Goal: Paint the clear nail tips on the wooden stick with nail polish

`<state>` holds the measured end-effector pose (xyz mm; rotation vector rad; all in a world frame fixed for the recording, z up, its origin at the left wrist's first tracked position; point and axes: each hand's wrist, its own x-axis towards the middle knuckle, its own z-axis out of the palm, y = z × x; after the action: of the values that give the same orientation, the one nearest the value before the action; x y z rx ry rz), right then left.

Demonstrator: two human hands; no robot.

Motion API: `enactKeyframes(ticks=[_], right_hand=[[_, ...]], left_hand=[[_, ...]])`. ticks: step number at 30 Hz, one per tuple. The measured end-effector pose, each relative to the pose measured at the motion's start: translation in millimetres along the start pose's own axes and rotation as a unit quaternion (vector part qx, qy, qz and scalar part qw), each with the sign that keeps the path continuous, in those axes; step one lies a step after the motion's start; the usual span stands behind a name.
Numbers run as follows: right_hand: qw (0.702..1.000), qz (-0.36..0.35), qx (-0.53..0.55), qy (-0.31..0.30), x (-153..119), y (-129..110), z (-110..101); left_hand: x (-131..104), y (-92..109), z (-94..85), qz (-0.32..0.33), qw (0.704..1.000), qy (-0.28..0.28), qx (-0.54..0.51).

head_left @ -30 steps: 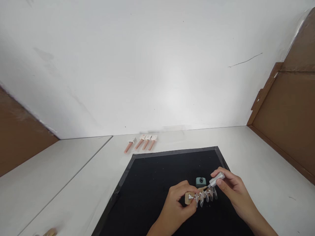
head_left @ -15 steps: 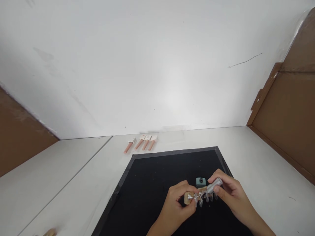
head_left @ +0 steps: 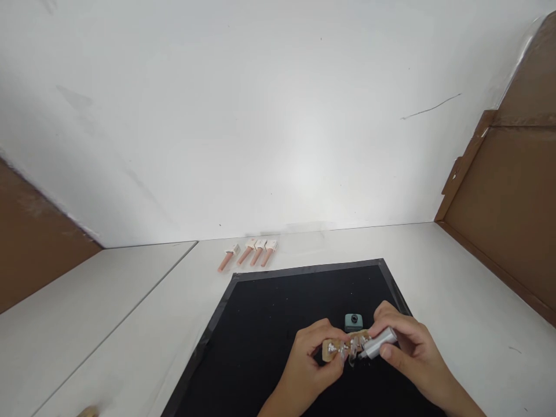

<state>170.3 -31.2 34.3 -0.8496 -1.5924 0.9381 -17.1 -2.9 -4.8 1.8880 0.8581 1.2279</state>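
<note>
black mat [head_left: 256,330] — right hand [head_left: 416,343] pinching silver cap [head_left: 381,343]

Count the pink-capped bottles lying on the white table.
4: leftmost bottle, set apart; second bottle, third bottle and fourth bottle grouped to its right; all beyond the black mat. None looks hidden.

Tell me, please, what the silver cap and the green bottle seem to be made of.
Silver cap: perhaps metal or metallic-coated plastic, judging by its satin grey sheen. Green bottle: glass or plastic, smooth and opaque-looking; its even colour leaves which open.
</note>
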Motion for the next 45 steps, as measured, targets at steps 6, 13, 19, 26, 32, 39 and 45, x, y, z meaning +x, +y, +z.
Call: enactKeyframes(ticks=[6, 13, 19, 26, 32, 39, 45], right_hand=[[0.998, 0.016, -0.051, 0.041, 0.2, 3.7, 0.4], [0.993, 0.045, -0.026, 0.109, 1.5, 4.1, -3.7], [0.999, 0.005, -0.017, 0.046, 1.6, 1.7, 1.0], [0.992, 0.024, -0.068, 0.105, 2.2, 7.2, -0.2], [0.988, 0.06, 0.011, 0.14, -2.0, 6.5, -7.0], [0.995, -0.001, 0.049, 0.082, -0.5, 6.5, -11.0], [0.998, -0.013, 0.019, 0.05, -2.3, 7.5, -2.8]], left_hand=[[-0.3, 0.5, -0.1, 0.006, 1.0, 0.0, -0.009], [0.0, 0.2, -0.9, 0.015, 1.0, -0.005, -0.01], [-0.7, -0.1, -1.5, 0.013, 1.0, -0.019, 0.005], [-2.6, -1.3, -0.3, 0.001, 1.0, -0.02, -0.008], [1.2, 0.4, -1.4, -0.081, 0.992, 0.017, -0.099], [10.3, 16.7, -7.2, -0.335, 0.888, -0.028, -0.313], [10.4, 20.1, -3.3, -0.404, 0.82, -0.011, -0.406]])
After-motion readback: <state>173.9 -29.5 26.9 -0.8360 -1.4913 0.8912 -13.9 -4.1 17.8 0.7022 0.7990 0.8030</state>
